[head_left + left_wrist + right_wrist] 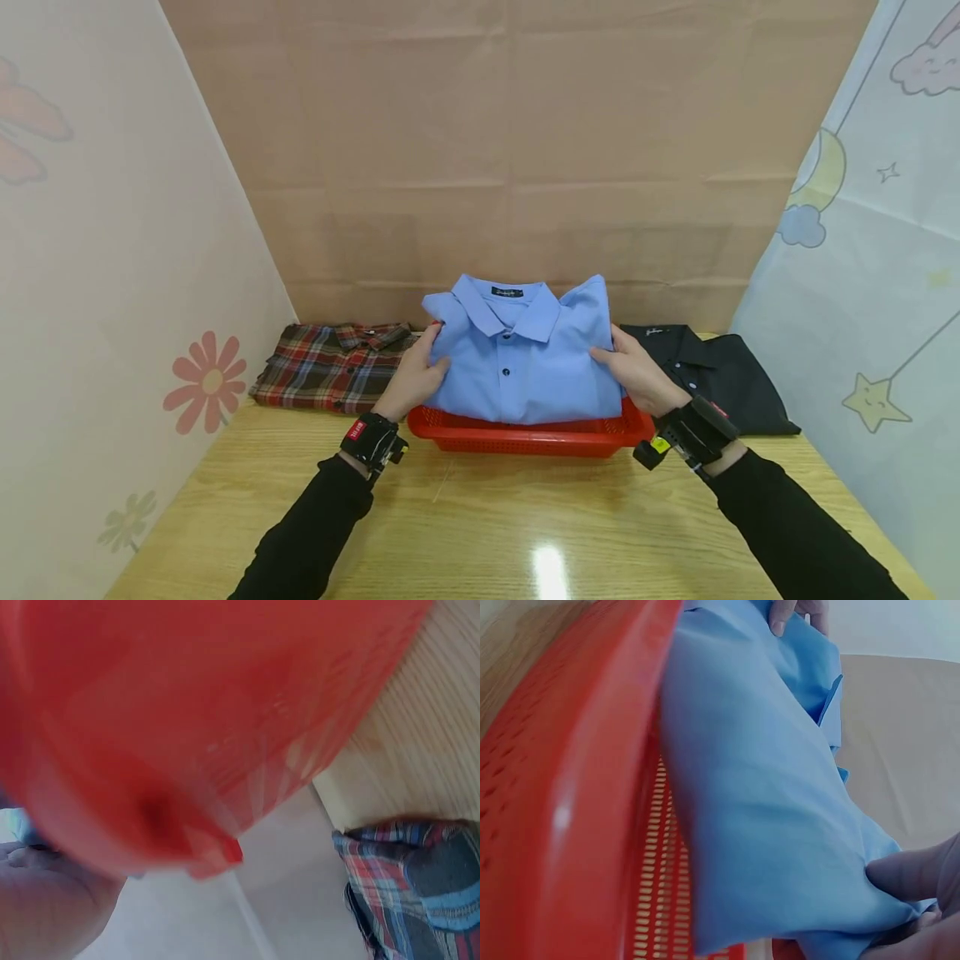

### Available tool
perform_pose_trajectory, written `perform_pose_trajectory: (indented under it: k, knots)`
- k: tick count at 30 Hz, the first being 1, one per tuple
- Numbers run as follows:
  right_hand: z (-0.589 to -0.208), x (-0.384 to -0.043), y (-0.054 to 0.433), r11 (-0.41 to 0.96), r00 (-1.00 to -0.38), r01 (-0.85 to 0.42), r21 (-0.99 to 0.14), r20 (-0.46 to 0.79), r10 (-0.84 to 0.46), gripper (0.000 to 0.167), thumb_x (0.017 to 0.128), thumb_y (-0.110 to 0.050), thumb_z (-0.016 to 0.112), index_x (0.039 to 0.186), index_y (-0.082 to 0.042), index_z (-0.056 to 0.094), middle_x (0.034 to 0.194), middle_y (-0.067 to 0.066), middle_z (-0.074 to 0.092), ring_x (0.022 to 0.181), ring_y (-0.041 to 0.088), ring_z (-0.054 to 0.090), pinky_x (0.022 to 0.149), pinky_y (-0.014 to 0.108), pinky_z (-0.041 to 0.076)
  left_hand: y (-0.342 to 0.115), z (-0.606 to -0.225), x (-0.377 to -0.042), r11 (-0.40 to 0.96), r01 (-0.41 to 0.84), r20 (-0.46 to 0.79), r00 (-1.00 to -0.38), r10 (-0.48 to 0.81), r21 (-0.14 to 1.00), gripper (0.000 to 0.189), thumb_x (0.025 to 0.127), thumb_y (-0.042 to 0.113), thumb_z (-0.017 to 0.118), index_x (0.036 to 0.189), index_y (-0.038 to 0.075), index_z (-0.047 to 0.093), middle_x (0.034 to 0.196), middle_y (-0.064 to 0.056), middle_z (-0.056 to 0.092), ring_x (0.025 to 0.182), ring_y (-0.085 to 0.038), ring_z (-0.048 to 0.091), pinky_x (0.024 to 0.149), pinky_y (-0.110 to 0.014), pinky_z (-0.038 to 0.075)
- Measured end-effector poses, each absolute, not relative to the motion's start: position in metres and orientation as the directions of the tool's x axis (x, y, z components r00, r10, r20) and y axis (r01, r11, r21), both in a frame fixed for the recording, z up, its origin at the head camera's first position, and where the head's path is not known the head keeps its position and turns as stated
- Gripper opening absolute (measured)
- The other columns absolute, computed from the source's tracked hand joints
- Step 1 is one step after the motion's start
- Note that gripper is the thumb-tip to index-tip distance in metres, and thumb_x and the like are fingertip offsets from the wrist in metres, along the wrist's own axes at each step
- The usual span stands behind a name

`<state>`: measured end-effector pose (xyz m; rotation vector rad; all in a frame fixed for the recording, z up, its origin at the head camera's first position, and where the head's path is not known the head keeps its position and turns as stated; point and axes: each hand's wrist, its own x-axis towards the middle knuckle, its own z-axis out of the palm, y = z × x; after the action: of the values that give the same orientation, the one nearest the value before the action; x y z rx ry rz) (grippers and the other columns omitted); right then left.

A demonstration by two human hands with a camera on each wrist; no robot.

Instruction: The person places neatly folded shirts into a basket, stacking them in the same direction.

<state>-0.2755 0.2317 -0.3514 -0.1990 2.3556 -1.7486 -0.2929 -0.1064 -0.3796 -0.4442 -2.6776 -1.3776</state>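
Note:
A folded light blue collared shirt (517,358) is held tilted up over a red plastic basket (525,440), its collar at the top. My left hand (414,377) grips the shirt's left side, thumb in front. On the opposite side my right hand (637,371) pinches the cloth between thumb and fingers. In the right wrist view, the shirt (757,787) hangs at the basket's rim (592,795), with slotted basket floor showing below. The left wrist view is mostly filled by the basket's red wall (225,697); only part of my left hand (52,907) shows there.
A folded plaid shirt (333,367) lies on the wooden table (480,517) left of the basket. To the right lies a folded black shirt (723,379). A brown paper-covered wall (510,167) stands behind, with patterned white panels at both sides.

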Motion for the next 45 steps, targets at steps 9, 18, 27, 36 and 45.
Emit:
perform_pose_trajectory:
  k: [9, 18, 27, 36, 45]
  knots:
    - [-0.364, -0.273, 0.242, 0.294, -0.962, 0.020, -0.956, -0.098, -0.253, 0.065, 0.106, -0.014, 0.037, 0.159, -0.013, -0.001, 0.163, 0.018, 0.008, 0.147, 0.044, 0.015, 0.114, 0.068, 0.016, -0.093, -0.387, -0.293, 0.596, 0.307, 0.186, -0.948, 0.257, 0.742, 0.062, 0.096, 0.011, 0.057, 0.152, 0.003, 0.031, 0.152, -0.020, 0.042, 0.138, -0.035, 0.042, 0.113, -0.052, 0.034]
    - [-0.382, -0.284, 0.237, 0.361, -0.952, 0.085, -0.929, -0.182, -0.245, 0.063, 0.106, -0.012, 0.039, 0.158, -0.008, 0.005, 0.160, 0.022, 0.017, 0.141, 0.046, 0.025, 0.113, 0.068, 0.020, -0.085, -0.402, -0.296, 0.671, 0.314, 0.141, -0.943, 0.300, 0.671, 0.057, 0.096, 0.008, 0.057, 0.148, 0.002, 0.036, 0.141, -0.022, 0.053, 0.126, -0.034, 0.056, 0.107, -0.050, 0.043]
    - [-0.381, -0.290, 0.241, 0.390, -0.932, 0.122, -0.913, -0.240, -0.270, 0.064, 0.106, -0.010, 0.038, 0.158, -0.005, 0.002, 0.160, 0.024, 0.014, 0.143, 0.047, 0.021, 0.115, 0.066, 0.017, -0.081, -0.399, -0.297, 0.702, 0.305, 0.098, -0.942, 0.320, 0.644, 0.056, 0.097, 0.008, 0.055, 0.149, 0.001, 0.033, 0.140, -0.023, 0.053, 0.125, -0.035, 0.056, 0.105, -0.050, 0.044]
    - [-0.378, -0.294, 0.243, 0.504, -0.917, 0.108, -0.857, -0.282, -0.282, 0.062, 0.105, -0.010, 0.040, 0.156, 0.002, 0.006, 0.154, 0.026, 0.024, 0.137, 0.046, 0.032, 0.111, 0.066, 0.026, -0.076, -0.396, -0.299, 0.756, 0.241, -0.013, -0.950, 0.312, 0.608, 0.059, 0.101, 0.011, 0.050, 0.153, -0.002, 0.025, 0.144, -0.024, 0.048, 0.129, -0.036, 0.053, 0.106, -0.049, 0.043]
    - [-0.378, -0.295, 0.246, 0.551, -0.920, 0.130, -0.824, -0.307, -0.242, 0.071, 0.104, -0.011, 0.040, 0.156, -0.002, -0.007, 0.159, 0.029, 0.012, 0.141, 0.046, 0.026, 0.112, 0.067, 0.023, -0.074, -0.396, -0.299, 0.789, 0.213, -0.017, -0.962, 0.273, 0.576, 0.064, 0.098, 0.011, 0.055, 0.153, 0.003, 0.023, 0.070, -0.011, 0.060, 0.063, -0.024, 0.062, 0.056, -0.031, 0.046]
